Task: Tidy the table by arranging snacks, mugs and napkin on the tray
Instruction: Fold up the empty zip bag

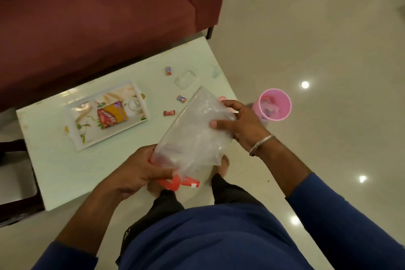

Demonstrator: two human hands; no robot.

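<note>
Hovering over the bench's [65, 171] near right corner, both hands work a clear plastic bag [192, 136] in the air. The bench's far edge sits close against a maroon sofa [98, 17], while open floor [317, 28] spreads off its right edge. The left hand [140, 171] grips the bag's lower end, fingers curled round it, an orange-red strip [177, 182] showing just beneath. The right hand [238, 125] pinches the bag's upper side, thumb laid across the plastic. Three wrapped candies [181, 99] lie loose on the bench between bag and tray. The tray [87, 138] sits well left, carrying a red-and-yellow snack packet [111, 116] beside a clear glass [134, 105]. On the floor, a pink bin [274, 105] holds crumpled clear plastic.
</note>
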